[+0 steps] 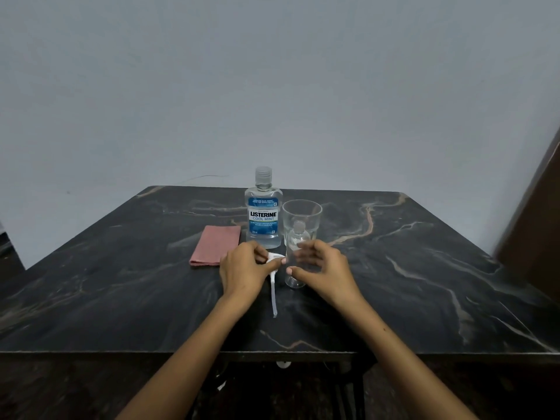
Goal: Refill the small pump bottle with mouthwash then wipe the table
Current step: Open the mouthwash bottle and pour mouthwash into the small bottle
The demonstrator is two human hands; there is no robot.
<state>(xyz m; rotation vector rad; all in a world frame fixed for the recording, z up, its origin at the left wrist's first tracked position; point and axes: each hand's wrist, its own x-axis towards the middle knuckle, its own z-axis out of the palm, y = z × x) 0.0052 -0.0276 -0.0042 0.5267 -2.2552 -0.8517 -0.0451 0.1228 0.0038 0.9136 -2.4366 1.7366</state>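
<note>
Both hands are over the middle of the dark marbled tabletop now. The left hand has its grip pinched on the white pump head, thumb and fingers curled round the top of it, and the long white dip tube trails down from it toward the near edge, its end resting on the stone. Just beside it, the right hand is cupped at the small clear bottle, fingers curved and spread round its far side, thumb at the near side; whether that grip is actually closed on the plastic or only hovering at it, I cannot tell. The little bottle stands upright, neck open, with the pump out of it. Right behind it is a tall empty drinking glass, and to the left of that the mouthwash bottle, blue label facing us, clear cap on. A folded pink cloth lies flat to the left of the mouthwash, near the left hand but apart from it.
</note>
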